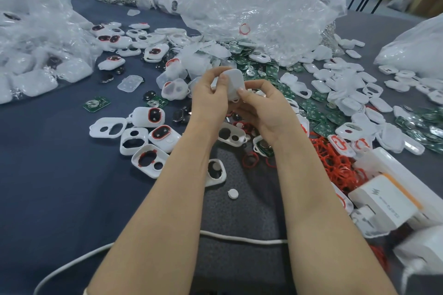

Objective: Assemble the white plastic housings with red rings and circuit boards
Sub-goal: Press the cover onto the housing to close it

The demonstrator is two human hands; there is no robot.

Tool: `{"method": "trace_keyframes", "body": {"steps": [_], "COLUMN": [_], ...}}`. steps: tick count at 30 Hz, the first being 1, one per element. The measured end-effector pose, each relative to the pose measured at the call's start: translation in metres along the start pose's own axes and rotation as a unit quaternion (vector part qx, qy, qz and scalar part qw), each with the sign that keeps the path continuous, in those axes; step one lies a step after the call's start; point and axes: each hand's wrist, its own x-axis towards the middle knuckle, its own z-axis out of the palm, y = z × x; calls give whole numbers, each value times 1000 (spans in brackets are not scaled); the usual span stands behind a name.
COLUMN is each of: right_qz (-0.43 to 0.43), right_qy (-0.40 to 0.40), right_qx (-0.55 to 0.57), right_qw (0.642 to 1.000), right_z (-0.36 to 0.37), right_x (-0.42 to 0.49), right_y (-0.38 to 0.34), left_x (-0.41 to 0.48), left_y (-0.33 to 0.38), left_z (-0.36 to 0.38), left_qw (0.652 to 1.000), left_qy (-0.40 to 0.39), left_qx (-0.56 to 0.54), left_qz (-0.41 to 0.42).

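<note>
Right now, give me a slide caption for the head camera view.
Left hand and right hand grip a white housing over a table strewn with housings, red rings and circuit boards.

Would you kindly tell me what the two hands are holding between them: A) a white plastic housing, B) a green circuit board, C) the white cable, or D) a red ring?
A: the left hand and the right hand both grip a white plastic housing between them.

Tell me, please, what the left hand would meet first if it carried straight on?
The left hand grips the white housing; beyond, probably the heaped white covers before the clear bag, though depth is unclear.
</note>
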Motion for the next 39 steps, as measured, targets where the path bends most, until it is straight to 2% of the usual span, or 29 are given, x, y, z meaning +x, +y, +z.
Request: {"method": "trace_keyframes", "body": {"steps": [2,5,9,13,17,21,26,32,36,39], "right_qz": [-13,-26,-33,-21,8,-6,-51,-38,-106,-175], "right_qy": [12,36,80,108,77,14,31,24,68,98], "right_qx": [-25,-6,27,106,151,77,39,11,-68,-103], "right_qw": [1000,999,996,988,985,997,997,999,990,974], "right_z": [0,0,2,-1,-4,3,2,2,0,-1], "right_x": [2,2,3,7,7,5,5,5,5,4], "right_y": [0,0,-1,0,0,3,5,9,8,9], "left_x": [0,-1,-3,-1,-1,2,0,1,-1,0], "left_y": [0,0,-3,-7,-6,-6,-3,-2,-4,-2], "left_z": [-2,-2,0,1,3,1,2,0,2,3], "left_qw": [1000,996,993,992,995,998,995,993,997,996], "left_qy": [-27,-89,-118,-114,-77,-32,-52,-44,-52,-12], "left_qx": [12,24,26,21,16,-2,-63,-71,-30,-57], "left_qz": [2,-5,-7,-55,-68,-57,-64,-78,-57,-67]}}
